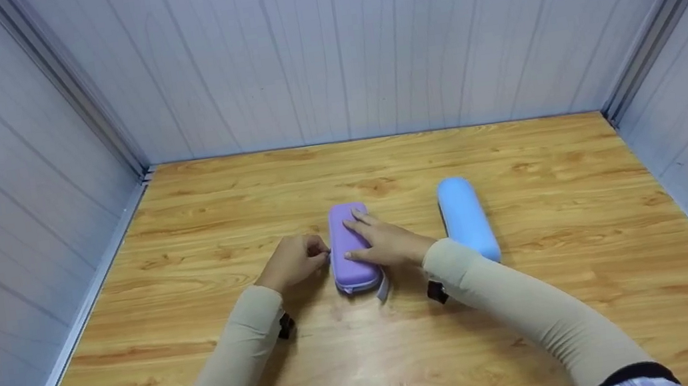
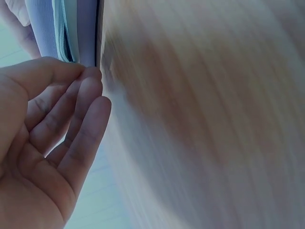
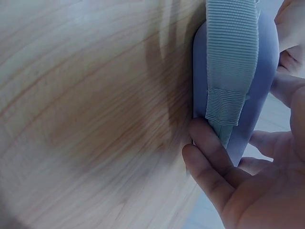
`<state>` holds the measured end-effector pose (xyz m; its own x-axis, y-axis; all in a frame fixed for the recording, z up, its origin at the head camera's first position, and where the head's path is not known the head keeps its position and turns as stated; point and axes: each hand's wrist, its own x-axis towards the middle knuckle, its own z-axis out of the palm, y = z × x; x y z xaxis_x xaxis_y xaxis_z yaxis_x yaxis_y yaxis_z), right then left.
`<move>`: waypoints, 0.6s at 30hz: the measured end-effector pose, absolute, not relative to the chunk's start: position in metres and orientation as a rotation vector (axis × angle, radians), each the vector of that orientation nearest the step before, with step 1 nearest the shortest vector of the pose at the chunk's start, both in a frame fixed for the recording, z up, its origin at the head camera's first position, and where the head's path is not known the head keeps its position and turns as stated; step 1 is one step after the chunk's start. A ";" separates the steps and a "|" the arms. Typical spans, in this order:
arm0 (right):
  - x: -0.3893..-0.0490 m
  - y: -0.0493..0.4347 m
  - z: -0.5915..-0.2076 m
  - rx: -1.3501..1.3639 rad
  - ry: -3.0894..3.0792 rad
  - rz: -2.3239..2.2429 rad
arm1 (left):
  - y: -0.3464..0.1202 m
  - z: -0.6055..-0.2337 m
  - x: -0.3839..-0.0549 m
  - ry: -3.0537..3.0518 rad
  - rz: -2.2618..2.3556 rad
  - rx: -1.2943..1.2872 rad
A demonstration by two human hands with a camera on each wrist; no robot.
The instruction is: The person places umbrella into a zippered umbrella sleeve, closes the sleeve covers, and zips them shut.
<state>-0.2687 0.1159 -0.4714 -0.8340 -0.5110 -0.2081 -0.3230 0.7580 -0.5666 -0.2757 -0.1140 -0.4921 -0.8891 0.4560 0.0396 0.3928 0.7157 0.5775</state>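
Note:
A purple zippered hard case [image 1: 342, 234] lies on the wooden table, its long side pointing away from me. Pressed against its left side, my left hand [image 1: 295, 260] pinches at the zipper seam [image 2: 61, 28], thumb against fingertips; the small zipper pull there is mostly hidden by them. My right hand [image 1: 388, 240] holds the case from the right. Some of its fingers spread over the lid, while others bend against the side, beside a ribbed fabric strap [image 3: 231, 52]. That strap's loose end hangs out at the near right corner.
To the right lies a light blue case [image 1: 465, 213], its near end close to my right sleeve [image 1: 520, 296]. The wooden table [image 1: 236, 194] meets pale panelled walls [image 1: 310, 49] at the back and both sides.

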 end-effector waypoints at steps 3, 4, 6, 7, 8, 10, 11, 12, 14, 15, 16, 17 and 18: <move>-0.271 0.115 -0.472 -0.653 2.617 -0.738 | -0.113 -0.493 -0.276 2.834 0.912 0.665; -0.272 0.115 -0.471 -0.658 2.621 -0.739 | -0.112 -0.493 -0.278 2.843 0.917 0.662; -0.275 0.115 -0.471 -0.655 2.627 -0.743 | -0.110 -0.494 -0.280 2.855 0.921 0.642; -0.276 0.116 -0.470 -0.649 2.626 -0.747 | -0.109 -0.494 -0.282 2.856 0.930 0.629; -0.278 0.116 -0.470 -0.641 2.625 -0.753 | -0.108 -0.494 -0.283 2.857 0.942 0.619; -0.280 0.117 -0.469 -0.633 2.619 -0.762 | -0.106 -0.495 -0.285 2.846 0.976 0.604; -0.281 0.118 -0.470 -0.630 2.616 -0.768 | -0.105 -0.495 -0.285 2.836 0.992 0.591; -0.283 0.118 -0.469 -0.632 2.614 -0.772 | -0.104 -0.496 -0.286 2.828 1.006 0.585; -0.285 0.120 -0.469 -0.640 2.615 -0.772 | -0.102 -0.496 -0.287 2.816 1.024 0.570; -0.286 0.120 -0.469 -0.648 2.616 -0.772 | -0.101 -0.496 -0.287 2.812 1.027 0.562; -0.287 0.121 -0.469 -0.647 2.616 -0.771 | -0.100 -0.496 -0.288 2.814 1.025 0.553; -0.288 0.122 -0.469 -0.642 2.616 -0.772 | -0.099 -0.496 -0.289 2.814 1.026 0.543; -0.289 0.122 -0.469 -0.635 2.617 -0.768 | -0.098 -0.496 -0.290 2.815 1.023 0.535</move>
